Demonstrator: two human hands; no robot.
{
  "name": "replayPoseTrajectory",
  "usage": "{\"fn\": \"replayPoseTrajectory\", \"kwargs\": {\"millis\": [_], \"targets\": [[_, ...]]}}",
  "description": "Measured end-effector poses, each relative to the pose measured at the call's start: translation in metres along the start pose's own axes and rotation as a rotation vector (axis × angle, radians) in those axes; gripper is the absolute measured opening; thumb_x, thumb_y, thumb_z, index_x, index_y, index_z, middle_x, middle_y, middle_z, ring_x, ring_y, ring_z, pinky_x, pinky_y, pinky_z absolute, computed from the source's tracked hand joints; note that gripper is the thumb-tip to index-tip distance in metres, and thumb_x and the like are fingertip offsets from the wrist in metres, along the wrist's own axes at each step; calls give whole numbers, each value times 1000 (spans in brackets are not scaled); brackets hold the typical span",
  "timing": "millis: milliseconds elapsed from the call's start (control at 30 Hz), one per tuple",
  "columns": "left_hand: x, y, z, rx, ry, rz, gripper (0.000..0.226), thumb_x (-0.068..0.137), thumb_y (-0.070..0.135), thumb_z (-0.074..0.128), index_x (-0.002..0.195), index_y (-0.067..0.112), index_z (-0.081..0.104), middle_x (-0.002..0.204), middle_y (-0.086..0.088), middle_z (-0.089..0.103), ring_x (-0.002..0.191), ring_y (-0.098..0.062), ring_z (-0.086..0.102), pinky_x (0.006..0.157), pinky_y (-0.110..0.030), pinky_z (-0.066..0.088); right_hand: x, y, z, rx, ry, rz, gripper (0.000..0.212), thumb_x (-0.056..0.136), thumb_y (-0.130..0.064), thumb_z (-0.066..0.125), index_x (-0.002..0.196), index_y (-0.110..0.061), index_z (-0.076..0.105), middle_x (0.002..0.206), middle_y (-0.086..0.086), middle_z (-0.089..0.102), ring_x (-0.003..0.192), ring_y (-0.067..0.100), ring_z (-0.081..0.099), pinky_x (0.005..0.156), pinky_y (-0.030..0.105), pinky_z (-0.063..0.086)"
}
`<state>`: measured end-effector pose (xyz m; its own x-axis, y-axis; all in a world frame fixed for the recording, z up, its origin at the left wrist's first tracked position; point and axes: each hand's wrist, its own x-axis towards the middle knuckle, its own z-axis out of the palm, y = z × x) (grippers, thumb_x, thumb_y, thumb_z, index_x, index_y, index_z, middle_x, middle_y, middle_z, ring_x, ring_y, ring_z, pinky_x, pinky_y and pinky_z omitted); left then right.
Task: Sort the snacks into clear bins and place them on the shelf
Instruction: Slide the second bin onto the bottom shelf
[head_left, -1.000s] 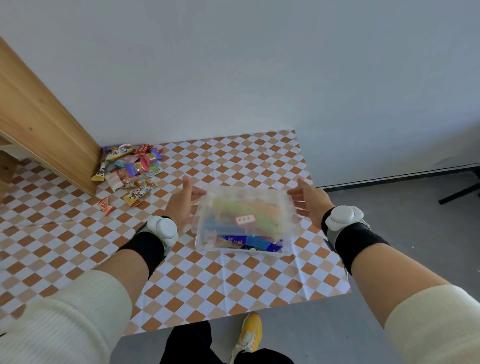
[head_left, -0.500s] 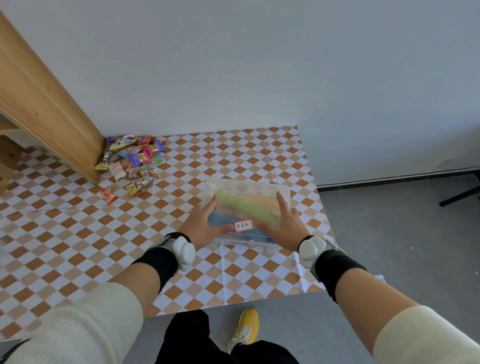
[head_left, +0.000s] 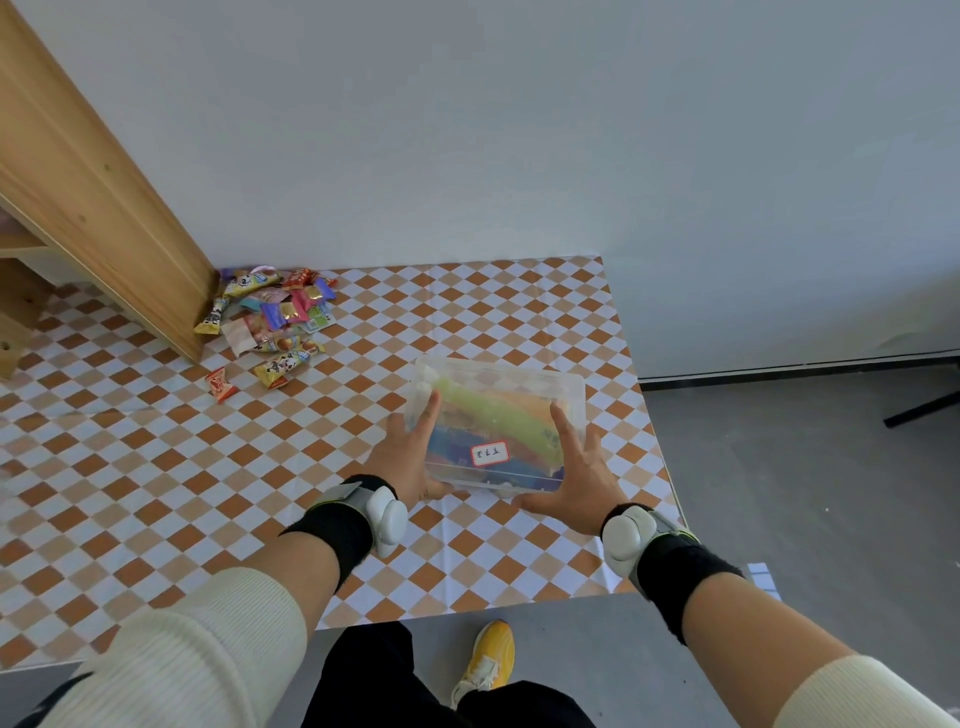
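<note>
A clear lidded bin (head_left: 519, 384) sits on the checkered table near its right edge. It holds a long green packet, orange and blue packets, and has a red-bordered label (head_left: 489, 453) on the lid. My left hand (head_left: 410, 457) clasps the bin's left side with fingers lying on the lid. At the front right corner my right hand (head_left: 569, 480) presses against the bin with its fingers spread. A pile of loose snacks (head_left: 275, 317) lies at the back of the table beside the wooden shelf (head_left: 93, 208).
One red snack packet (head_left: 221, 384) lies apart from the pile. The table's front edge (head_left: 467, 608) and right edge are close to the bin. Grey floor, a yellow shoe (head_left: 491, 657) and a black stand leg (head_left: 924, 410) are on the right.
My hands moved from the bin's two sides to its lid and front. The bin came down toward me, and the right hand has slid out to the front right corner.
</note>
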<state>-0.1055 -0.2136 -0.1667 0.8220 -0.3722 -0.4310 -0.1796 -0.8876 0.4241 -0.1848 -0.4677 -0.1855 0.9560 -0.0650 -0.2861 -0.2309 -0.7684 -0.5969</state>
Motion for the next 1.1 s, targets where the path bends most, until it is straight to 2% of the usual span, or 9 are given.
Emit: {"fn": "replayPoseTrajectory", "kwargs": {"millis": [167,300,400,467,533,733,867,1033,1100], "targets": [[-5,4,0,14,22,-23,124,79,39,80,149,47,-22,142,-22,27,100,-35,62,88,-37,54,0,-1,5,-17,12,33,134,64,-47,89,148,-56,-14,133,9,33,97,25,61,88,41,58],[-21,-4,4,-23,84,-14,119,80,39,76,151,45,-19,142,-19,31,103,-33,60,85,-36,54,-3,-12,1,-56,-13,9,133,65,-46,89,148,-56,-14,129,7,37,88,14,60,81,30,57],[-31,-16,5,-57,83,-43,119,78,43,76,151,45,-18,144,-18,26,111,-32,56,91,-35,52,-4,-23,1,-62,-66,9,132,64,-46,89,150,-54,-10,129,5,36,81,7,56,64,15,47],[-42,-29,-6,-66,111,-59,120,77,43,77,152,44,-17,145,-19,24,114,-33,54,93,-34,50,-4,-44,3,-65,-90,-19,130,64,-44,88,151,-52,-8,129,4,34,81,9,57,65,16,48],[-48,-41,-16,-83,123,-71,119,77,39,77,151,45,-16,142,-19,26,104,-31,55,88,-31,50,1,-60,4,-89,-88,-46,129,65,-43,87,154,-48,-7,127,5,35,85,11,54,69,18,49],[-86,-106,-63,-111,211,-128,120,72,39,75,150,49,-15,132,-16,33,98,-31,56,81,-31,50,13,-148,27,-89,-126,-136,124,69,-37,83,155,-45,-7,128,8,34,91,21,60,69,23,53],[-117,-167,-99,-117,273,-176,116,72,39,73,152,48,-10,146,-20,23,117,-35,52,88,-32,49,23,-217,59,-91,-142,-209,123,68,-38,82,154,-47,-6,133,10,33,91,19,59,65,20,50],[-151,-240,-137,-104,327,-213,116,72,40,76,154,44,-6,142,-16,26,117,-33,51,89,-31,48,32,-296,102,-95,-174,-232,123,69,-37,82,153,-48,-7,129,9,36,93,23,61,75,32,58],[-166,-275,-153,-93,332,-232,115,73,41,76,154,42,-5,139,-16,30,116,-33,51,88,-29,46,36,-331,124,-85,-185,-245,124,69,-39,82,153,-49,-8,131,9,36,97,23,59,79,32,57]]}}
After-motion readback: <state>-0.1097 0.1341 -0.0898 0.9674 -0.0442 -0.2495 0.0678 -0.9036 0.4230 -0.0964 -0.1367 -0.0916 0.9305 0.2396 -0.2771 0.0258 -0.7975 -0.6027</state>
